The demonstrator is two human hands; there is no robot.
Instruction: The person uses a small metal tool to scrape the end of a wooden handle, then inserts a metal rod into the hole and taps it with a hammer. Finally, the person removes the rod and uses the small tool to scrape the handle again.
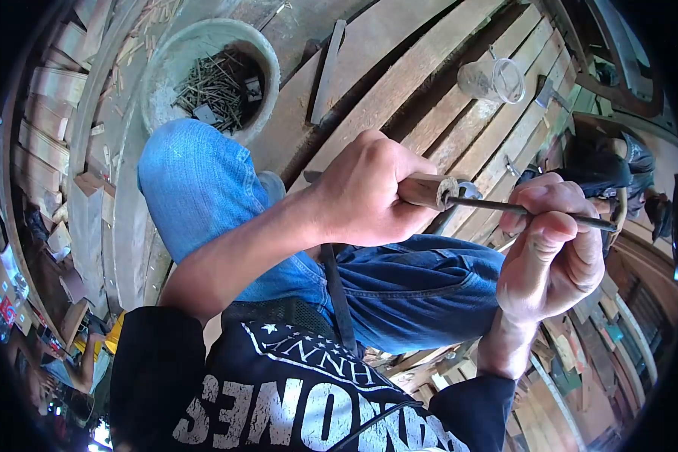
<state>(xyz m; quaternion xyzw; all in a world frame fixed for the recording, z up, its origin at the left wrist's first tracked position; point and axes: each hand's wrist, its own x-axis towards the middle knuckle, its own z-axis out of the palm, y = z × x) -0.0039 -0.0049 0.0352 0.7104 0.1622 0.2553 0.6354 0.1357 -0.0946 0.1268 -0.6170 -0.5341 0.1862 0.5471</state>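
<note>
My left hand [373, 188] is closed around a short wooden handle [427, 190], whose split or hollowed end faces right. Behind this fist, a dark flat tip [313, 176] sticks out; whether it belongs to the handle is hidden. With thumb and fingers, my right hand [554, 245] pinches a thin dark metal rod [490, 204]. The rod's left end meets the opening in the handle's end, and its rounded other end pokes out past my fingers. Below my left hand, a dark flat strip [337, 297] lies across my lap.
A large pale tub [270, 75] holding many nail-like metal pieces [211, 89] stands beyond my bent knee. A clear plastic cup [493, 80] and an axe-like tool [554, 96] lie on wooden planks [407, 75]. Other people sit at right [618, 162] and lower left [87, 361].
</note>
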